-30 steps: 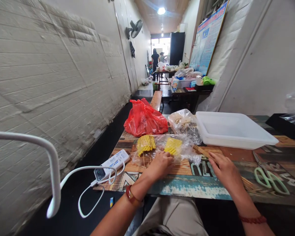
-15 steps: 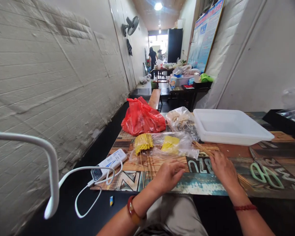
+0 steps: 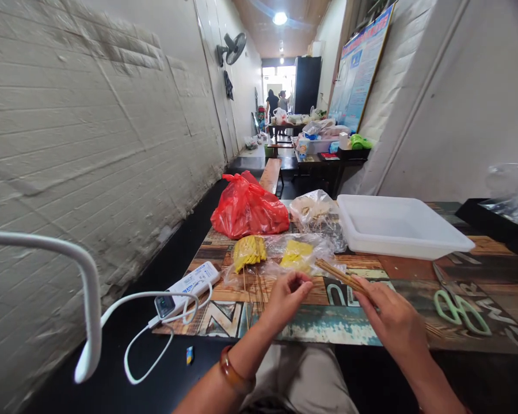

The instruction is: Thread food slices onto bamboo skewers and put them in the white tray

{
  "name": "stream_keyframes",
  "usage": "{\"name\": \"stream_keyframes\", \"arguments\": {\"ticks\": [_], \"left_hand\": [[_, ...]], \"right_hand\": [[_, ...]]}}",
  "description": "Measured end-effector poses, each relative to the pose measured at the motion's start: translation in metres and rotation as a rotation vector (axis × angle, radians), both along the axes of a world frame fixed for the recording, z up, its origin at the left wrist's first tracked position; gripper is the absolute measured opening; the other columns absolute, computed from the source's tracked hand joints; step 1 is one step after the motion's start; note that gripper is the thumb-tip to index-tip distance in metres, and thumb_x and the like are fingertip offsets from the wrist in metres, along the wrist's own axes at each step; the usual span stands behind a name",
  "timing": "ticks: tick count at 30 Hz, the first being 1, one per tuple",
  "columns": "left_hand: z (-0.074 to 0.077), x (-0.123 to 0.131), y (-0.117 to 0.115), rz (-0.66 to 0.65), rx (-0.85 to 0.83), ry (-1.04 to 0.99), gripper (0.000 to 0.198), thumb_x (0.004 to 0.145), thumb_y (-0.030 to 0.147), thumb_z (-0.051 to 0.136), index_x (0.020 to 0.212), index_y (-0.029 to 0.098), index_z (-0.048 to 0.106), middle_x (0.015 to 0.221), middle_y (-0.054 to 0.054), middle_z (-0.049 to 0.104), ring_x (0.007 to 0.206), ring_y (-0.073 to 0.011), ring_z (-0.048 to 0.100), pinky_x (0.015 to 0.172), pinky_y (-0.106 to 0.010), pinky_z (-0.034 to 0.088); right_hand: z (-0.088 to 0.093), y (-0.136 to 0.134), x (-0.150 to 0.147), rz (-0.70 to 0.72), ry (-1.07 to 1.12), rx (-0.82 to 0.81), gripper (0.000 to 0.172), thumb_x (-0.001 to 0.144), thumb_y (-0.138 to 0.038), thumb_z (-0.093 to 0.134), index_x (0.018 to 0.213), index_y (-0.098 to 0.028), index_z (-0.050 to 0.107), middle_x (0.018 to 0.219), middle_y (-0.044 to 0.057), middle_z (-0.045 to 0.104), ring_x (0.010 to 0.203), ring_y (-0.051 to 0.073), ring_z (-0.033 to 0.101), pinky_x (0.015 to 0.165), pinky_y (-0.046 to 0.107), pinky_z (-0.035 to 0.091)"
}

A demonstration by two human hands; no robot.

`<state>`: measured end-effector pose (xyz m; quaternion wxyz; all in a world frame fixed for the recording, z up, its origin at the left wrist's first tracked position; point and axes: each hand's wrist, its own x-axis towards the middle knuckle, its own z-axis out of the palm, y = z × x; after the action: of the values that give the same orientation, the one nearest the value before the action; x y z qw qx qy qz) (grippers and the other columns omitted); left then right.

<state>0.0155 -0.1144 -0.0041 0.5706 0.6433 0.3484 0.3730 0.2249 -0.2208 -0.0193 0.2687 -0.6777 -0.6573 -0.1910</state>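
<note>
My right hand (image 3: 392, 313) is closed around a bundle of thin wooden skewers (image 3: 334, 272), whose tips point left over the table. To its left, my left hand (image 3: 287, 296) hovers with fingers curled in and thumb close to the index finger; nothing shows between them. Just beyond it lies a clear plastic bag (image 3: 323, 248) with a flat yellow piece (image 3: 296, 255) on or in it. Yellow folded food on skewers (image 3: 249, 253) rests at the bag's left end, sticks toward me.
A red plastic bag (image 3: 250, 207), a clear bag of pale food (image 3: 311, 207) and a white plastic tub (image 3: 408, 241) stand behind. Green-handled scissors (image 3: 461, 313) lie right. A white power strip (image 3: 190, 290) with a cable is at the left edge. Two people (image 3: 273, 103) stand far back.
My right hand has lifted the skewer bundle and swung its tips left toward my left hand. The left hand's fingers have curled in and it has moved slightly left.
</note>
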Motion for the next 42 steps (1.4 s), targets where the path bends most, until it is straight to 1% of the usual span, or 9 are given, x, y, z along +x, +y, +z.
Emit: {"name": "stream_keyframes", "arguments": {"ticks": [8, 14, 17, 20, 23, 26, 31, 38, 42], "left_hand": [[0.017, -0.018, -0.001, 0.043, -0.086, -0.105, 0.030, 0.074, 0.043, 0.063, 0.074, 0.014, 0.059, 0.067, 0.000, 0.054, 0.064, -0.0109, 0.048, 0.061, -0.023, 0.038], [0.015, -0.021, -0.002, 0.038, -0.122, -0.166, 0.031, 0.074, 0.044, 0.063, 0.071, 0.014, 0.057, 0.063, 0.000, 0.053, 0.060, -0.0103, 0.047, 0.059, -0.023, 0.038], [0.008, -0.017, -0.005, 0.004, -0.134, -0.134, 0.030, 0.074, 0.043, 0.063, 0.071, 0.014, 0.057, 0.062, 0.001, 0.052, 0.059, -0.0095, 0.046, 0.057, -0.022, 0.036], [-0.001, -0.012, -0.011, -0.064, -0.160, -0.111, 0.028, 0.074, 0.042, 0.063, 0.072, 0.014, 0.057, 0.062, 0.002, 0.052, 0.058, -0.0093, 0.045, 0.057, -0.022, 0.036], [-0.007, -0.010, -0.017, -0.135, -0.189, -0.105, 0.029, 0.074, 0.042, 0.063, 0.075, 0.014, 0.058, 0.064, 0.001, 0.053, 0.060, -0.0099, 0.047, 0.058, -0.023, 0.038], [-0.010, -0.010, -0.022, -0.190, -0.179, -0.083, 0.028, 0.075, 0.042, 0.062, 0.078, 0.014, 0.060, 0.067, 0.000, 0.055, 0.062, -0.0107, 0.048, 0.060, -0.023, 0.039], [-0.008, -0.010, -0.032, -0.266, -0.018, 0.042, 0.021, 0.080, 0.034, 0.056, 0.074, 0.014, 0.061, 0.065, 0.000, 0.055, 0.061, -0.0109, 0.047, 0.058, -0.023, 0.037], [-0.008, -0.009, -0.048, -0.273, 0.463, 0.332, 0.011, 0.077, 0.027, 0.063, 0.081, 0.017, 0.062, 0.077, -0.002, 0.060, 0.071, -0.0129, 0.052, 0.063, -0.023, 0.038], [-0.011, -0.010, -0.050, -0.296, 0.597, 0.460, 0.011, 0.082, 0.023, 0.053, 0.082, 0.018, 0.063, 0.077, -0.002, 0.061, 0.072, -0.0128, 0.054, 0.065, -0.023, 0.038]], "right_hand": [[0.009, 0.000, -0.023, 0.072, -0.010, -0.022, 0.036, 0.093, -0.034, 0.048, 0.128, -0.028, 0.055, 0.085, 0.005, 0.068, 0.074, 0.019, 0.063, 0.073, 0.032, 0.045], [0.012, -0.001, -0.030, 0.096, 0.110, -0.032, 0.036, 0.092, -0.036, 0.047, 0.126, -0.028, 0.057, 0.088, 0.006, 0.069, 0.078, 0.021, 0.064, 0.076, 0.033, 0.045], [0.013, 0.005, -0.039, 0.090, 0.462, -0.041, 0.035, 0.090, -0.042, 0.047, 0.117, -0.023, 0.061, 0.091, 0.007, 0.067, 0.080, 0.021, 0.063, 0.072, 0.032, 0.047], [0.016, 0.016, -0.048, 0.107, 1.063, -0.024, 0.034, 0.090, -0.045, 0.045, 0.111, -0.022, 0.059, 0.072, 0.001, 0.058, 0.057, 0.014, 0.054, 0.051, 0.025, 0.044], [0.022, 0.028, -0.051, 0.215, 1.568, 0.159, 0.027, 0.086, -0.044, 0.053, 0.101, -0.022, 0.058, 0.065, -0.005, 0.044, 0.048, 0.008, 0.040, 0.043, 0.020, 0.038], [0.025, 0.038, -0.046, 0.251, 1.809, 0.307, 0.020, 0.084, -0.039, 0.058, 0.092, -0.021, 0.056, 0.065, -0.006, 0.038, 0.047, 0.006, 0.034, 0.040, 0.017, 0.036], [0.024, 0.042, -0.039, 0.252, 1.901, 0.409, 0.018, 0.087, -0.038, 0.052, 0.091, -0.020, 0.052, 0.065, -0.007, 0.033, 0.047, 0.005, 0.030, 0.040, 0.016, 0.035], [0.020, 0.038, -0.045, 0.210, 1.928, 0.530, 0.014, 0.082, -0.031, 0.060, 0.088, -0.020, 0.055, 0.064, -0.007, 0.035, 0.048, 0.006, 0.030, 0.040, 0.016, 0.033], [0.015, 0.035, -0.044, 0.241, 1.964, 0.516, 0.015, 0.080, -0.029, 0.063, 0.088, -0.019, 0.056, 0.066, -0.006, 0.037, 0.050, 0.006, 0.033, 0.041, 0.016, 0.034]]}}
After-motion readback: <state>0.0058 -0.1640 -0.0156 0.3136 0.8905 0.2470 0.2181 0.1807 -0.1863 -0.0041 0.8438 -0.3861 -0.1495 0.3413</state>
